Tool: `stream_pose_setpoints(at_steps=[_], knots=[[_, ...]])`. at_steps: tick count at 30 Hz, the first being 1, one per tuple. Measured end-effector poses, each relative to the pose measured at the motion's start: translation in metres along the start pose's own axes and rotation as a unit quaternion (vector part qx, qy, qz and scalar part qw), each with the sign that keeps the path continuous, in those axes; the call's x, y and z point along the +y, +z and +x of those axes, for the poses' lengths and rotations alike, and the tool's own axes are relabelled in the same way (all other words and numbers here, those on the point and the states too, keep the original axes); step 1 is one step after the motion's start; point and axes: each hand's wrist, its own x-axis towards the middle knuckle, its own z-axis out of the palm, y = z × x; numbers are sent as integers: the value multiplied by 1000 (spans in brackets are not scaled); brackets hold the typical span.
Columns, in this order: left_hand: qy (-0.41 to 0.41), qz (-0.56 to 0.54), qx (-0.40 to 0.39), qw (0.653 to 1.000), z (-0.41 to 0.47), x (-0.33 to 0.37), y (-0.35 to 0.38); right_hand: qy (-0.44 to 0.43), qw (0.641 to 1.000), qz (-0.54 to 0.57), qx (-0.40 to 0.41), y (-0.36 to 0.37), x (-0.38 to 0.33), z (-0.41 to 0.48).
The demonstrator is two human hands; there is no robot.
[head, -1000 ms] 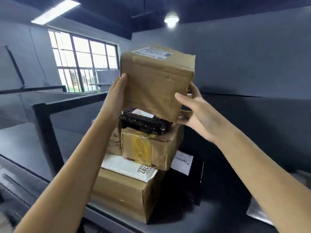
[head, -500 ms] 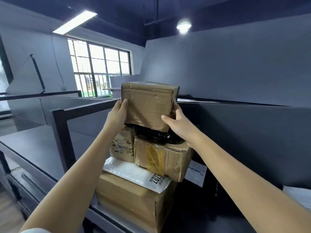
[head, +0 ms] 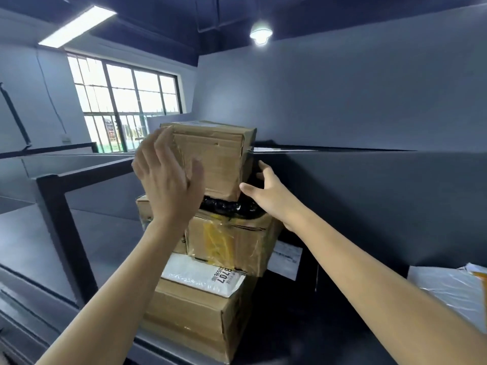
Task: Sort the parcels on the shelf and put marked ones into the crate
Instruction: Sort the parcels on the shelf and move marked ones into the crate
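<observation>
Squarely, top box [head: 218, 156] between left hand [head: 168, 180], right hand [head: 271, 196]

We see a dark ceiling [head: 171, 19] with a fluorescent strip light [head: 76, 26] at left and a round lamp [head: 261, 35] near centre, both lit. Pale grey wall [head: 342, 96] behind. Multi-pane window [head: 123, 111] at back left, bright daylight coming through. The shelf [head: 31, 246] has a black metal upright [head: 56, 219] at left. Dark grey panel [head: 382, 201] at right.

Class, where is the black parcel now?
Head view, centre: the black parcel sits between the top cardboard box above and the yellow-taped box below.
</observation>
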Motion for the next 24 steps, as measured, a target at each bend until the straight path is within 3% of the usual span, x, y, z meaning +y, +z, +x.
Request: stream_pose_setpoints(at_steps=[3,6,7,9,12,14,16,20,24], knots=[[232,-34,-55,970,-18,62,7,7,1000,8,13,-12,8,-19],[317,-91,-167,929,-54,121,25,56,998,34,3,-37,41,-40],[297,-120,-215,923,-67,135,34,30,999,-39,18,-44,38,-54],[210,-188,-313,907,-92,159,54,115,984,-110,79,-73,57,-79],[89,-241,-417,872,-132,194,80,257,951,-94,142,-116,102,-114],[24,-263,-487,833,-158,217,97,291,918,-203,177,-142,128,-150],[-39,-294,-543,786,-180,238,108,322,892,-242,203,-160,141,-187],[-47,-250,-617,744,-221,274,119,349,888,-190,231,-174,153,-232],[-25,-172,-720,672,-254,302,119,346,891,-118,268,-172,161,-250]])
